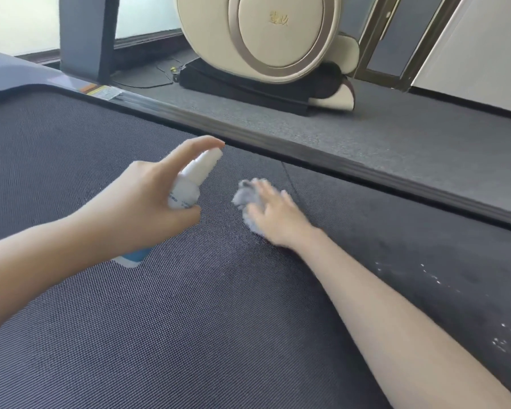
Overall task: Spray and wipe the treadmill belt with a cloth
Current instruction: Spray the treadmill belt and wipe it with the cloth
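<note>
On the treadmill belt (189,335): the cloth (244,196) lies bunched up under the right hand (273,214).
Right hand: fingers spread, pressing the cloth down; a bit blurry.
Left hand (142,199): fingers wrapped round the spray bottle (189,184), one finger on top.
Spray bottle: top leans toward the far edge; the cloth sits just to its right.

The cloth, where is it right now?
In the head view the cloth sits bunched under the right hand on the treadmill belt, just right of the spray bottle in the left hand, near the side rail.
</note>
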A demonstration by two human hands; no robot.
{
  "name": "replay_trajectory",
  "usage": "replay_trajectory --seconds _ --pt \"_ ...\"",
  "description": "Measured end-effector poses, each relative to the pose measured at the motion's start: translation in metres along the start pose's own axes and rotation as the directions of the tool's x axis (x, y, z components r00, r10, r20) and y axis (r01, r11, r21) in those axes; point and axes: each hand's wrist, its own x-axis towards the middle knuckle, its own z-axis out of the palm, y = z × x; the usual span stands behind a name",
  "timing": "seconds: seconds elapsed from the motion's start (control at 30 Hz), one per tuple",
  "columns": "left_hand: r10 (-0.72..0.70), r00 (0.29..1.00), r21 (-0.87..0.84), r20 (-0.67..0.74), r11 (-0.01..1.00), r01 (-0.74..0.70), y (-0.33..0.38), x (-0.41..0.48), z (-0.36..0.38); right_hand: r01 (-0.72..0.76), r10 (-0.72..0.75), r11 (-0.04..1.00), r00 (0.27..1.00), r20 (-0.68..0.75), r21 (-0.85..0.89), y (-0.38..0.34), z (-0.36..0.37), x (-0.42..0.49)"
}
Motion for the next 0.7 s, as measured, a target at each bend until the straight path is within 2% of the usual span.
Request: replay_trajectory --seconds 0.13,0.37,0.53,0.7 --pt "-0.012 1.000 -0.005 0.014 1.000 0.012 -0.004 0.001 0.008 -0.294 0.297 0.955 0.952 -0.070 0.043 0.079 -0.013 0.033" --pt "-0.012 1.000 -0.015 0.017 1.000 0.013 -0.006 -0.002 0.008 -0.346 0.357 0.931 0.928 -0.102 0.116 0.087 -0.019 0.026" --pt "0.012 1.000 -0.020 0.005 1.000 -0.012 0.000 -0.006 0.004 -0.216 0.226 0.961 0.973 -0.040 0.172 0.068 -0.028 -0.046" --pt "0.018 1.000 -0.042 0.014 0.999 -0.017 0.006 -0.010 0.003 0.053 -0.062 0.977 0.997 0.035 0.207 0.043 -0.025 -0.160"
